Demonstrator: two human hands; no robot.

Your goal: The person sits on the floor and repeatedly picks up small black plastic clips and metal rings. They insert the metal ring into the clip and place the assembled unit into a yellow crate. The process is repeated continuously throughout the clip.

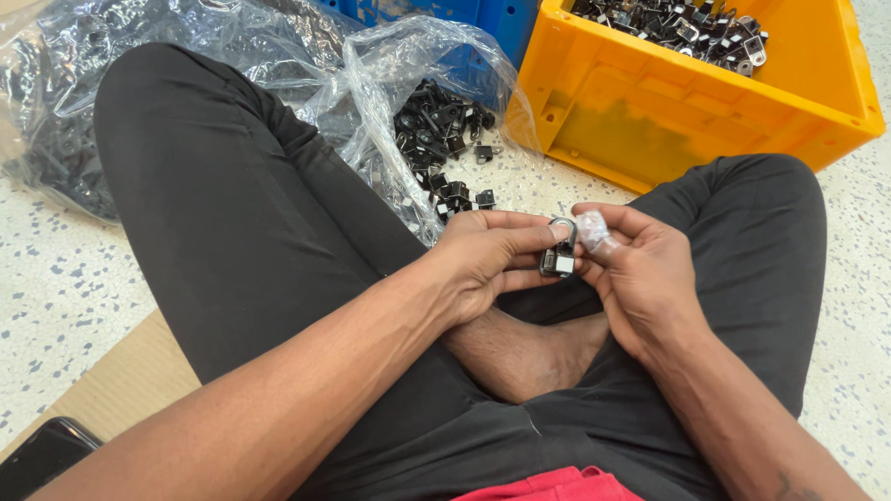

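My left hand [487,255] pinches a small black and silver metal clip [560,249] with a ring at its top, held over my crossed legs. My right hand [636,264] meets it from the right and touches the clip's edge, with a crumpled bit of clear plastic wrap [594,228] between its fingertips. Just beyond the hands, a pile of small black metal parts [444,139] spills from an opened clear plastic bag [390,74] onto the speckled floor.
An orange plastic crate [705,102] at the back right holds several silver and black metal parts [691,32]. A blue crate [483,19] stands behind the bag. Another clear bag of dark parts [56,139] lies at left. Cardboard [121,380] and a dark phone [42,455] lie lower left.
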